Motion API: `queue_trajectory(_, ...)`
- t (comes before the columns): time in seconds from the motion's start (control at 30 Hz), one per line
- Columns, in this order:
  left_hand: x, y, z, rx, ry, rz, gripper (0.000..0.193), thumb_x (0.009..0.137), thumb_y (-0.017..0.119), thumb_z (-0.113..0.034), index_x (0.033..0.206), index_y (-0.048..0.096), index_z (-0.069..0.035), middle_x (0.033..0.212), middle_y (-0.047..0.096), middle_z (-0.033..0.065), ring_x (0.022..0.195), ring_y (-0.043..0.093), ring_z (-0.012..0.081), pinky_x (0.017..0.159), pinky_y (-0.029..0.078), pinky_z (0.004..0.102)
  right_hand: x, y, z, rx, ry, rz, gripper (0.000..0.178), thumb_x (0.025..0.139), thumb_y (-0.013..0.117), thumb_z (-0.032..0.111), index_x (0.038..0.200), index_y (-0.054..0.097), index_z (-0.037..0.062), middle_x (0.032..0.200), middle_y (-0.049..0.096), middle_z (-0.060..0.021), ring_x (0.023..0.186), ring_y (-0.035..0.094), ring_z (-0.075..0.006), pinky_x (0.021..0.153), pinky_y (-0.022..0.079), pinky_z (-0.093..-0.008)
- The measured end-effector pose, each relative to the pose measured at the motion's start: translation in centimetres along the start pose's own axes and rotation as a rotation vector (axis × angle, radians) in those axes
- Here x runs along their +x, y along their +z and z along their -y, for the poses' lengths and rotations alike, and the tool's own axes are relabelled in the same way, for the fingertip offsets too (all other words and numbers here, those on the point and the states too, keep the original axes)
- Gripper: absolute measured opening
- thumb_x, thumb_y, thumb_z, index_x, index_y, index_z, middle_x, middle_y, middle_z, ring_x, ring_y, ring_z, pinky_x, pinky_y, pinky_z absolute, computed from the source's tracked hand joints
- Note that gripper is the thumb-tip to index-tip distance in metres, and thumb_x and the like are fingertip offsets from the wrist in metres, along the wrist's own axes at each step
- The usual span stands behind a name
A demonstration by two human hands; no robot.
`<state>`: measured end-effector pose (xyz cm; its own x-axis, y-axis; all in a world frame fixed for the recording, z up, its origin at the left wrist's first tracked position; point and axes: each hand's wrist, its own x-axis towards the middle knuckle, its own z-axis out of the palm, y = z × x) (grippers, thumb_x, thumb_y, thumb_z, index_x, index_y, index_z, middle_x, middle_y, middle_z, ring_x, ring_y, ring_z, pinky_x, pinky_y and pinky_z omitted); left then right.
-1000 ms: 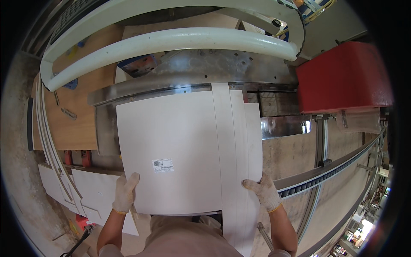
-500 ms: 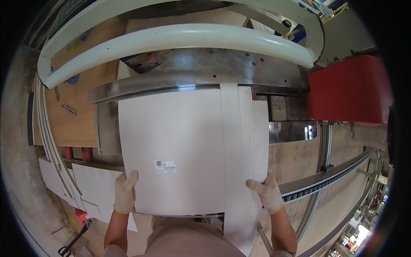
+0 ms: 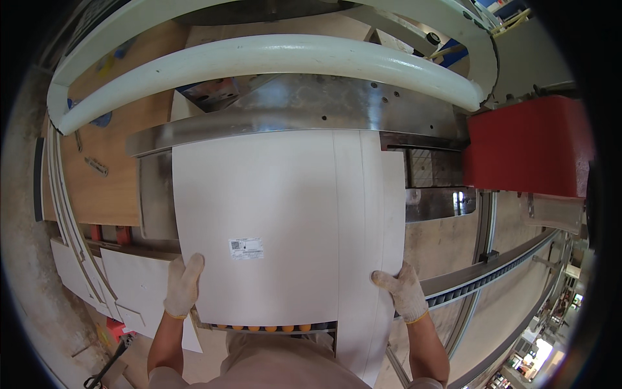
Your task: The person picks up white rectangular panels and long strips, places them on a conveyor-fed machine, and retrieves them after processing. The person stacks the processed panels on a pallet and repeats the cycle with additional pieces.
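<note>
A wide white panel with a small printed label lies flat before me, its far edge against the metal fence bar. Along its right side run narrower white strips, one reaching farther back toward my body. My left hand, in a pale knit glove, grips the panel's left edge near its front corner, thumb on top. My right hand, gloved alike, holds the right edge of the white strips, thumb over the top face. The fingers under both edges are partly hidden.
A thick pale-green tube arches across the far side. At right stands a red machine housing, with a metal rail below it. Offcut white boards lean at left, by a wooden table. Orange rollers show at the panel's near edge.
The panel has slid away from me, closing the gap at the metal bar and uncovering orange rollers at its near edge. Both hands keep their hold on the edges.
</note>
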<state>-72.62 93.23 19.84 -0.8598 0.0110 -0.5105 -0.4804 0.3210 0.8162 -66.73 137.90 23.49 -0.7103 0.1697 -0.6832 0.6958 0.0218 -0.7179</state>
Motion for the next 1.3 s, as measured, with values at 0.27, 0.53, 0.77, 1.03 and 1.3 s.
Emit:
queue_trajectory(0.27, -0.5, 0.7, 1.2, -0.081, 0.029, -0.098, 0.044, 0.110, 0.056, -0.029, 0.119, 0.070, 0.012, 0.110, 0.075, 0.0095, 0.099, 0.063, 0.0194, 0.090, 0.051, 0.0372, 1.7, 0.1, 2.1, 0.016, 0.042, -0.011, 0.043, 0.093, 0.083, 0.022, 0.120, 0.073, -0.0102, 0.101, 0.080, -0.0146, 0.084, 0.075, -0.0181, 0.078, 0.062, -0.0334)
queue_trajectory(0.53, -0.9, 1.7, 2.1, -0.168, 0.053, -0.083, 0.054, 0.111, 0.055, -0.037, 0.131, 0.066, 0.012, 0.122, 0.072, 0.0115, 0.110, 0.063, 0.0197, 0.100, 0.050, 0.0371, 1.3, -0.6, 1.8, 0.046, 0.065, -0.035, 0.051, 0.090, 0.086, 0.025, 0.124, 0.070, -0.0098, 0.101, 0.079, -0.0151, 0.085, 0.075, -0.0179, 0.078, 0.062, -0.0325)
queue_trajectory(0.77, -1.5, 4.0, 0.8, -0.217, 0.052, -0.070, 0.052, 0.109, 0.058, -0.035, 0.128, 0.066, 0.013, 0.119, 0.072, 0.0111, 0.107, 0.062, 0.0191, 0.098, 0.049, 0.0354, 0.6, -3.1, 3.4, -0.031, 0.036, -0.078, 0.050, 0.089, 0.086, 0.027, 0.122, 0.072, -0.0087, 0.100, 0.079, -0.0142, 0.084, 0.075, -0.0176, 0.079, 0.061, -0.0329)
queue_trajectory(1.03, -2.0, 13.2, -1.2, -0.228, 0.067, -0.056, 0.053, 0.109, 0.061, -0.034, 0.130, 0.066, 0.014, 0.123, 0.073, 0.0150, 0.110, 0.065, 0.0205, 0.098, 0.051, 0.0376, 1.6, -12.3, 1.9, -0.166, 0.032, -0.091, 0.061, 0.084, 0.087, 0.041, 0.115, 0.072, -0.0097, 0.095, 0.072, -0.0158, 0.086, 0.069, -0.0210, 0.078, 0.057, -0.0369)
queue_trajectory(1.3, -2.8, 23.7, -4.8, -0.279, 0.205, -0.041, 0.050, 0.111, 0.059, -0.030, 0.135, 0.064, 0.013, 0.130, 0.071, 0.0141, 0.116, 0.066, 0.0214, 0.104, 0.050, 0.0371, 3.4, -23.4, -1.1, -0.198, -0.055, -0.141, 0.073, 0.082, 0.087, 0.050, 0.123, 0.071, -0.0086, 0.112, 0.075, -0.0218, 0.104, 0.071, -0.0251, 0.094, 0.056, -0.0376)
